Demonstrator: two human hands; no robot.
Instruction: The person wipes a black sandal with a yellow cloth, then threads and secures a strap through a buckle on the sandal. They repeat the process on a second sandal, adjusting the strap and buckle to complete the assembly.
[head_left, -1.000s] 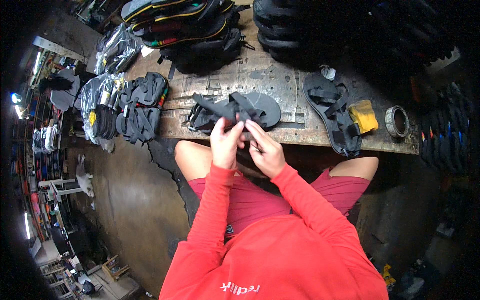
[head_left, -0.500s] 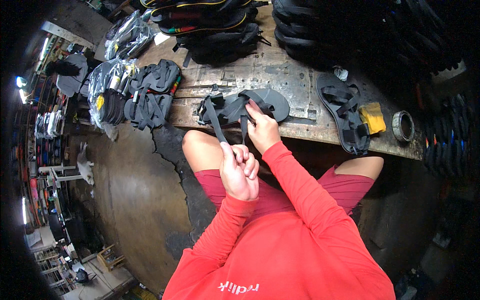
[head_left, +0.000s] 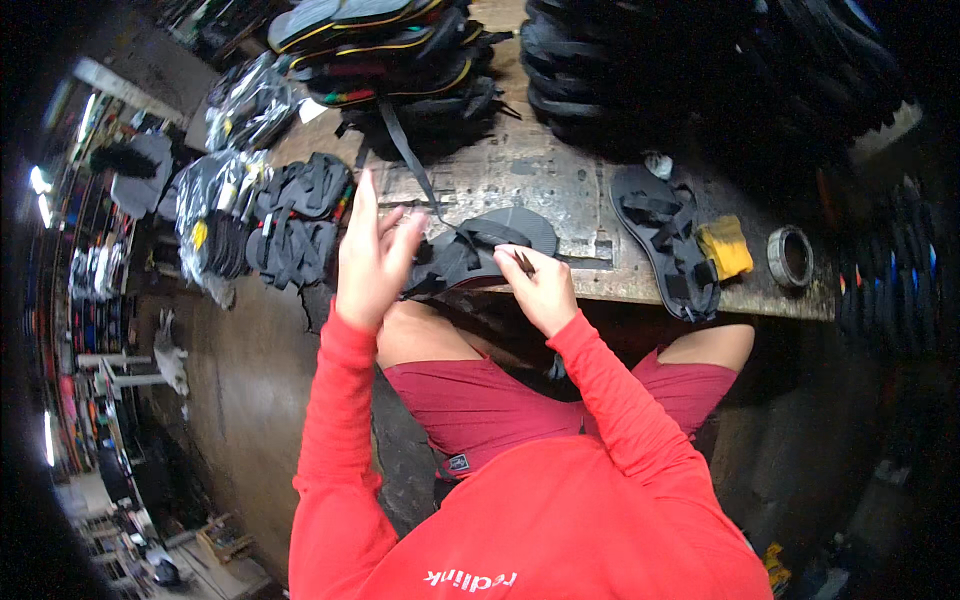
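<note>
A black strap sandal [head_left: 520,228] lies sideways on the worn wooden workbench near its front edge. My right hand [head_left: 545,292] is closed at the sandal's near side, pinching a dark strap end between thumb and fingers. My left hand [head_left: 368,262] is raised beside the sandal's left end, fingers apart and holding nothing. A long black strap [head_left: 405,150] stands up loose from the sandal, beyond my left hand. Another black sandal [head_left: 660,235] lies to the right, its sole pointing toward the bench edge.
Tall stacks of dark sandals [head_left: 380,50] stand along the back. Bagged sandals [head_left: 215,205] and strapped pairs [head_left: 298,235] lie at the left. A yellow cloth-like piece [head_left: 727,248] and a tape roll [head_left: 790,257] sit right. On the floor lies a pale cat [head_left: 170,350].
My left hand has let go of the long strap, opened and moved up and left. The strap has swung away toward the back. My right hand has drawn slightly nearer me, pinching a strap.
</note>
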